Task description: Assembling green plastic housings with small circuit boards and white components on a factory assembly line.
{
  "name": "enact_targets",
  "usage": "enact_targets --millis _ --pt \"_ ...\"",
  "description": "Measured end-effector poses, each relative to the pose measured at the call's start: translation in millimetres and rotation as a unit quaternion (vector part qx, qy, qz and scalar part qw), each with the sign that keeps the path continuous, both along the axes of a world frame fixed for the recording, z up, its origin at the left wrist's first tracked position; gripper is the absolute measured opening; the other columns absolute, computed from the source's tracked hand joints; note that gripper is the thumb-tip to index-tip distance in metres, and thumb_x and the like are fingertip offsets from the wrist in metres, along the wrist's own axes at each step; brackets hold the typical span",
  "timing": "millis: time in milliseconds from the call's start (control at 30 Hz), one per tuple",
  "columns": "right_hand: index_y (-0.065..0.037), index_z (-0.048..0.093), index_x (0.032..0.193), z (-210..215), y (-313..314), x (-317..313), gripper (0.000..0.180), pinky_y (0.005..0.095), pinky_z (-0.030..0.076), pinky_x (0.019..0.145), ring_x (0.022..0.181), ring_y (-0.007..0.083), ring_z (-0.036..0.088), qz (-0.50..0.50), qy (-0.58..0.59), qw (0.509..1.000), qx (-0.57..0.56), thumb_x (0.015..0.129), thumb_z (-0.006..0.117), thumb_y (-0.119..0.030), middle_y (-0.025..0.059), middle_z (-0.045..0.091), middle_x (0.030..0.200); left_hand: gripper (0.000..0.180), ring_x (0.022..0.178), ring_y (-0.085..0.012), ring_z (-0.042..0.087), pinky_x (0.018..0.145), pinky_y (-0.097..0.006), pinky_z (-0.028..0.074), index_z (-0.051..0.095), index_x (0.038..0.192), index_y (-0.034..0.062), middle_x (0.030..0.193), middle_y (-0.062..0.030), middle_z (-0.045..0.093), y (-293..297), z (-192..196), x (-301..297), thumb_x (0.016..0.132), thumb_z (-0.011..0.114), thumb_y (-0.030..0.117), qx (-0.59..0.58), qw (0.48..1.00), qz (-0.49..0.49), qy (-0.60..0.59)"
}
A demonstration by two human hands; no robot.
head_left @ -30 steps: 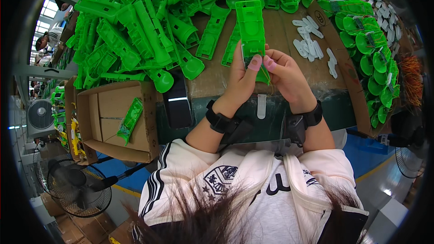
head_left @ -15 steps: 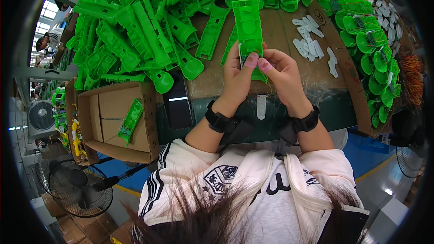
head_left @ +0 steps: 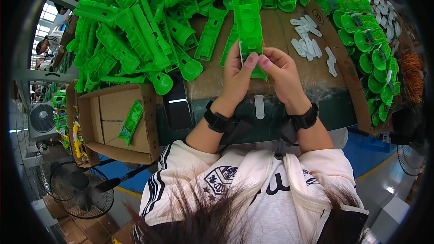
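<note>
Both my hands hold one green plastic housing [head_left: 249, 20] upright above the table's near edge. My left hand [head_left: 236, 73] wraps its left side, and my right hand [head_left: 282, 74] grips its lower right side. The two thumbs press together near its lower part, where something small and dark shows partly under the left thumb. Its lower end pokes out below the thumbs. A white flat plastic piece [head_left: 259, 107] lies on the table edge just below my hands.
A heap of green housings [head_left: 135, 31] covers the far left. White flat pieces [head_left: 307, 40] lie right of my hands. A carton of wired green parts [head_left: 370, 49] stands at right. At left are a phone [head_left: 177, 104] and a cardboard box [head_left: 149, 126] with one green housing inside.
Almost nothing differs; both hands keep their grip on the green housing. The view has shifted very slightly.
</note>
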State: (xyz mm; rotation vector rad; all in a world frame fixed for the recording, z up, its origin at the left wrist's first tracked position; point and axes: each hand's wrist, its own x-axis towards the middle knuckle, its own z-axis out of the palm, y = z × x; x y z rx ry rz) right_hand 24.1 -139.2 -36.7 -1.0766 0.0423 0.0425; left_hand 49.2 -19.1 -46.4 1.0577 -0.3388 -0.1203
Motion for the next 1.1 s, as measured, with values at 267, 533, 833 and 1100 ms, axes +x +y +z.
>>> enact_targets --millis 267,533,833,1100 --pt "0.003 0.050 0.109 4.7 -1.6 2.6 0.030 0.0223 0.046 0.076 0.088 0.0093 0.057 -0.069 -0.057 0.996 -0.030 0.085 0.060 -0.012 0.0068 0.060 0.099 0.047 0.115 -0.0160 0.044 0.097 -0.029 0.033 0.031 0.132 -0.0007 0.127 -0.0099 0.044 -1.3 -2.9 -0.6 0.091 0.049 0.012 0.057 0.997 -0.016 -0.039" --pt "0.003 0.048 0.108 5.8 0.3 0.3 0.029 0.0216 0.047 0.077 0.090 0.0099 0.057 -0.074 -0.092 0.991 -0.061 0.084 0.060 -0.008 0.0069 0.059 0.100 0.043 0.113 -0.0162 0.045 0.095 -0.028 0.035 0.034 0.130 -0.0008 0.124 -0.0095 0.047 -1.2 -6.4 -2.4 0.092 0.046 0.014 0.102 0.991 -0.008 -0.087" --pt "0.002 0.048 0.107 5.6 6.8 -3.0 0.027 0.0206 0.046 0.074 0.088 0.0085 0.056 -0.109 -0.109 0.980 -0.127 0.085 0.059 -0.008 0.0057 0.058 0.099 0.036 0.105 -0.0180 0.051 0.088 -0.029 0.040 0.043 0.124 -0.0002 0.115 -0.0121 0.054 -1.5 -5.2 -5.0 0.091 0.047 0.013 0.178 0.974 0.045 -0.133" --pt "0.001 0.048 0.107 4.6 13.7 -4.5 0.025 0.0210 0.045 0.075 0.087 0.0088 0.056 -0.133 -0.112 0.979 -0.106 0.085 0.057 -0.007 0.0056 0.057 0.100 0.034 0.102 -0.0192 0.054 0.086 -0.030 0.042 0.046 0.121 0.0000 0.111 -0.0126 0.057 -4.5 -8.0 -6.5 0.089 0.048 0.011 0.171 0.975 0.070 -0.126"
